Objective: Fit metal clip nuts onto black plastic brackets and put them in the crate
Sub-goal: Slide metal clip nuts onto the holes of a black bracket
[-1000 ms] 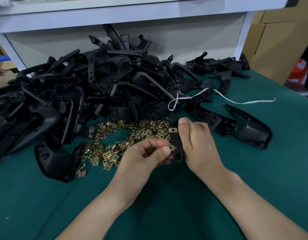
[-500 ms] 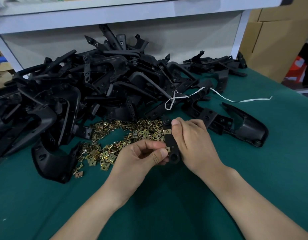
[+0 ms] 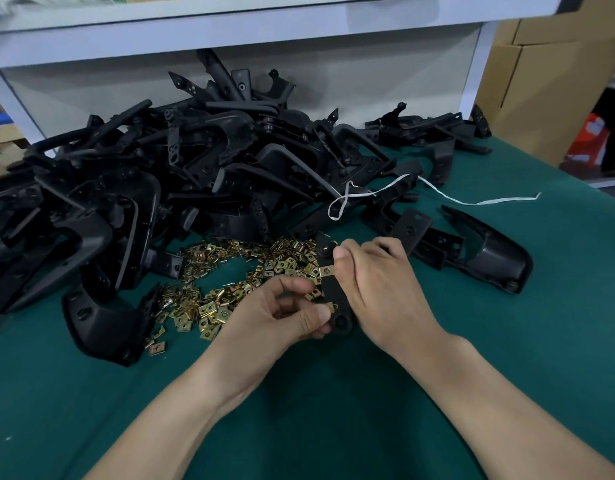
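Just right of the loose scatter of brass-coloured metal clip nuts [image 3: 229, 271], in the head view, the right hand [image 3: 378, 289] curls its fingers round a slim black plastic bracket strip [image 3: 333, 289]. Its thumb presses on the strip's face and holds it roughly on end above the green counter [image 3: 333, 410], probably so that the left edge faces the other hand. One fitted clip nut [image 3: 326, 270] sits across the strip beside that thumb. Lower down, the left hand [image 3: 281, 317] pinches a second clip nut [image 3: 331, 306] between thumb and forefinger at the strip's edge, seemingly to slide it on. The scatter lies close, likely for quick picking. Beyond it rises the heap of black plastic brackets [image 3: 160, 188], and a white string [image 3: 472, 200] trails off to the right. No crate shows.
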Available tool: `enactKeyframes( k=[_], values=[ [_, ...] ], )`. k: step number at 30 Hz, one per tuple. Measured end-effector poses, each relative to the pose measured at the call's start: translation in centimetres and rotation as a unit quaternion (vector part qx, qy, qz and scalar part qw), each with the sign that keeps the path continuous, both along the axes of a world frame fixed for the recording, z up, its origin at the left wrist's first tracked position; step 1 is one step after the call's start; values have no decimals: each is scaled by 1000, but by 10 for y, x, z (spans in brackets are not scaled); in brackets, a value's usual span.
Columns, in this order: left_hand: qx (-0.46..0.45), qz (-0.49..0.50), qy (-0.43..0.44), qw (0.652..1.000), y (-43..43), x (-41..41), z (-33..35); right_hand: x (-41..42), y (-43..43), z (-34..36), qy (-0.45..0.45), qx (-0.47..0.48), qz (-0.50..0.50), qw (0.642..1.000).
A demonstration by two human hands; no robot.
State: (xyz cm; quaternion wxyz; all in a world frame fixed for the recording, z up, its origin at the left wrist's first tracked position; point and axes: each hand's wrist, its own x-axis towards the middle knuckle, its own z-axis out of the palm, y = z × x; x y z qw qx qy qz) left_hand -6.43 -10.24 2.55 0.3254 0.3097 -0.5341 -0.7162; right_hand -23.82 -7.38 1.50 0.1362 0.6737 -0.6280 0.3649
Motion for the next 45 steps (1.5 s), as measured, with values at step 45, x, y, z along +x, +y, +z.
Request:
enactKeyframes(
  k=[45],
  values=[
    [131,-96,104,981,2,-6,-7,3,9,3,-198,60,51,977]
  ],
)
